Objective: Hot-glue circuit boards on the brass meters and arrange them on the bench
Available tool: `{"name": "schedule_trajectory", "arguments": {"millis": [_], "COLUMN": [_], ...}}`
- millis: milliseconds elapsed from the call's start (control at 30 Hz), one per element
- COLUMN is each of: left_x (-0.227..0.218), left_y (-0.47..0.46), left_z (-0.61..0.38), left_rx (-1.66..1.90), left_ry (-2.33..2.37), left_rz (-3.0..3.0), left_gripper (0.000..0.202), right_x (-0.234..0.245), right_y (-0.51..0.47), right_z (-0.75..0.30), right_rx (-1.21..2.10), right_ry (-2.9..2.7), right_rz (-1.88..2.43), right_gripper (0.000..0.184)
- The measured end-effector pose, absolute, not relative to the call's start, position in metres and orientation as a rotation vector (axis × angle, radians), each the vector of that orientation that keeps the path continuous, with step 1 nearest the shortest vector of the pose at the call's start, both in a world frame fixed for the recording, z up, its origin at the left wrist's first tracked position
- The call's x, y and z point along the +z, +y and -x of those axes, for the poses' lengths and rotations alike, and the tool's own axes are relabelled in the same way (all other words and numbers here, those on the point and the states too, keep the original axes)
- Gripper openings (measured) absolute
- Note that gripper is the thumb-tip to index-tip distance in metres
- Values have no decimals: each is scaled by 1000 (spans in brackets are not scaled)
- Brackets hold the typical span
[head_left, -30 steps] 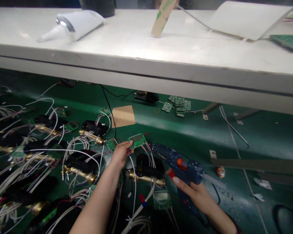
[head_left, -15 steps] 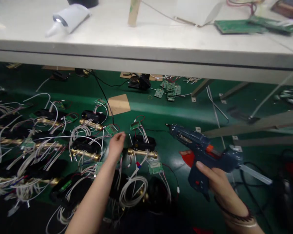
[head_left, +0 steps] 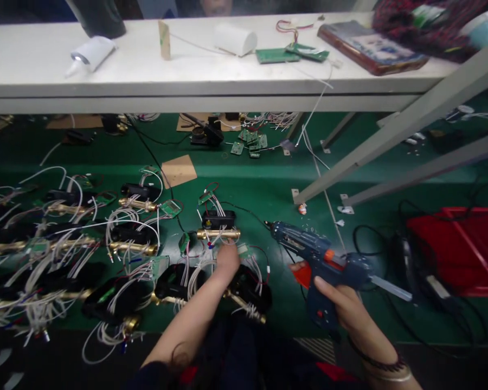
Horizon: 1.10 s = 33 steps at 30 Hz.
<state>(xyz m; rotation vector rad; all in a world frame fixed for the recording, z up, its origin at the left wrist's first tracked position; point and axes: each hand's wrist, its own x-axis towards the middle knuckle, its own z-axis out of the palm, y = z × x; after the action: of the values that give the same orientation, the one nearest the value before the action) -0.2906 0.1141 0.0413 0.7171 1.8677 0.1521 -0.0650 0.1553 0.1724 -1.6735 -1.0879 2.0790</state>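
- My right hand (head_left: 350, 311) is clenched round the grip of the blue glue gun (head_left: 321, 260), with its nozzle pointing away to the left, toward the assemblies.
- My left hand (head_left: 226, 259) reaches down among the white wires (head_left: 195, 268), just this side of a brass-tubed assembly (head_left: 218, 234). I can't tell whether its fingers are pinching anything; they curl downward and the view is blurred there.
- A small green circuit board (head_left: 243, 250) lies just right of the left fingers, between them and the gun's nozzle.
- Further left of the left fingers, more black-and-brass assemblies (head_left: 134, 238) lie in rows on the green worktop (head_left: 268, 189), tangled in white leads.
- Beyond both hands, a white shelf (head_left: 187, 81) carries a white tube (head_left: 90, 52) and loose green boards (head_left: 276, 54). A red tray (head_left: 455, 249) sits well right of the gun.
- Risk as I judge it: the nozzle sits near my left fingers, so a careless swing could burn them or string hot glue over the wires.
- The leads are so tangled that lifting one board could drag a neighbouring assembly along.
- The gun's cord (head_left: 374, 238) trails off right of my hand and may snag.
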Motion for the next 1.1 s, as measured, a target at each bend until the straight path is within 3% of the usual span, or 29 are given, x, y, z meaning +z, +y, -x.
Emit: {"name": "schedule_trajectory", "arguments": {"millis": [100,167,500,1100], "left_x": [43,48,85,93], "left_y": [110,108,99,98], "left_z": [293,296,294,297], "left_rx": [241,371,799,842], "left_ry": [1817,1752,1431,1368], "left_rz": [-653,-564,145,236], "left_gripper": [24,13,10,8], "right_x": [169,166,167,164], "right_y": [134,121,91,89], "right_z": [49,41,48,50], "right_rx": [2186,2226,2081,2122], "right_ry": [-1150,-1280,-1594,-1542], "right_rz": [1725,1748,1877,1964], "right_gripper": [59,59,69,69]}}
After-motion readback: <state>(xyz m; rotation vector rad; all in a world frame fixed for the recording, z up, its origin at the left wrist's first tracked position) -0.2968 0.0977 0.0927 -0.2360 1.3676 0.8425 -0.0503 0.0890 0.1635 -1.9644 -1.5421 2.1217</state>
